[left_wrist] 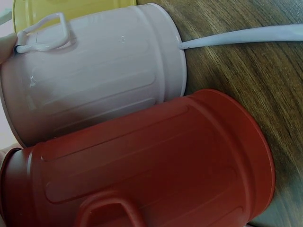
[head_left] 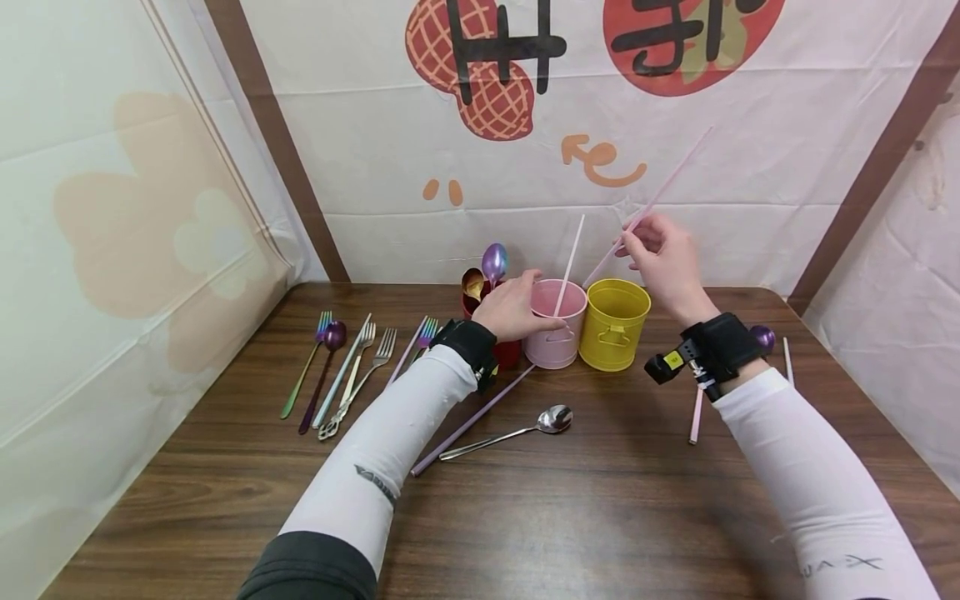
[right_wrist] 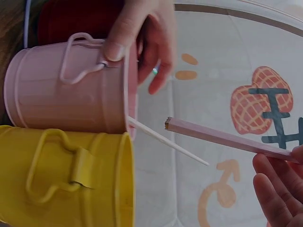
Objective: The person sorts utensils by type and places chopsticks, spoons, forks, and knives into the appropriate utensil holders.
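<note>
My right hand (head_left: pixel 666 258) pinches a pink chopstick (head_left: pixel 678 171), tilted, thin end up. In the right wrist view its square, gold-tipped end points toward the mouth of the pink bucket (head_left: pixel 551 348), apart from it. My left hand (head_left: pixel 517 310) grips that bucket's rim, thumb on the outside near the wire handle (right_wrist: pixel 71 61). A white chopstick (head_left: pixel 572 258) leans inside the pink bucket. To its right stands a yellow bucket (head_left: pixel 611 342). On the left, a red bucket (left_wrist: pixel 142 161), partly hidden by my left hand, holds a purple-blue spoon (head_left: pixel 495 262) and a gold one (head_left: pixel 472 283).
Several forks (head_left: pixel 382 346), a dark purple spoon (head_left: pixel 334 335) and chopsticks (head_left: pixel 341 371) lie at the left. A silver spoon (head_left: pixel 553 419) and a purple chopstick (head_left: pixel 472 419) lie in front. Another chopstick (head_left: pixel 696 417) lies near my right forearm. A printed cloth (head_left: pixel 360 167) hangs behind the table.
</note>
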`<control>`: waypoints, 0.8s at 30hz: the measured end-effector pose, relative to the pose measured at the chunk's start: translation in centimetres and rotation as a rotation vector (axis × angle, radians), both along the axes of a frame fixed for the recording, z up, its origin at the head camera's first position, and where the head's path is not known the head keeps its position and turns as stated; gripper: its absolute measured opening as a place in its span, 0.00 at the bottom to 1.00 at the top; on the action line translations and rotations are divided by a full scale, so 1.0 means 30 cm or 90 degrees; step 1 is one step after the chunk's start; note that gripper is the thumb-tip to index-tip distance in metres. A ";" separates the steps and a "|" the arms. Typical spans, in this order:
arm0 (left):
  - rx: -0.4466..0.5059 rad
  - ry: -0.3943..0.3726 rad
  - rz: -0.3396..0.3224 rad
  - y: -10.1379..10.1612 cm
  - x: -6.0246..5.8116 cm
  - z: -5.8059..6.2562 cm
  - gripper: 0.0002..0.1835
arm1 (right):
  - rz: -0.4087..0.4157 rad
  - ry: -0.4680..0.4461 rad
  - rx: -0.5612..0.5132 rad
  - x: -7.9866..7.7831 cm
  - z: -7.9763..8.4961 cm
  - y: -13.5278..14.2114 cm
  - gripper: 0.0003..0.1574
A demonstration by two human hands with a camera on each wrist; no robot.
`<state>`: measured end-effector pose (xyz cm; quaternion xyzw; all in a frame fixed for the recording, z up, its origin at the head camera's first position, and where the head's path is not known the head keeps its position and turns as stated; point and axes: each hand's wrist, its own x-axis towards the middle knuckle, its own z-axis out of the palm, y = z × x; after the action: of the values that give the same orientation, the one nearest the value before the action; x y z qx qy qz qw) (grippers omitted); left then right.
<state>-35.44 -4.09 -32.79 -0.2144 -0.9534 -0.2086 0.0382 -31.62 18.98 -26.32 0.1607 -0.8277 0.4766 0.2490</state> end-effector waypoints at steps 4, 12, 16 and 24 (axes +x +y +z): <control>0.002 -0.002 0.000 0.000 0.003 0.001 0.50 | 0.017 0.004 0.025 -0.018 -0.030 -0.012 0.14; -0.001 0.003 -0.001 -0.002 0.003 0.000 0.50 | 0.025 -0.009 0.089 -0.045 -0.104 -0.040 0.11; 0.000 0.003 -0.002 -0.002 -0.001 0.000 0.50 | 0.036 -0.024 0.108 -0.052 -0.137 -0.055 0.07; -0.005 -0.003 -0.003 -0.003 -0.007 -0.001 0.51 | 0.027 -0.073 0.171 -0.064 -0.172 -0.072 0.08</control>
<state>-35.65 -4.17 -32.83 -0.2161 -0.9538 -0.2056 0.0344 -33.53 16.82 -31.48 0.1822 -0.8935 0.3747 0.1673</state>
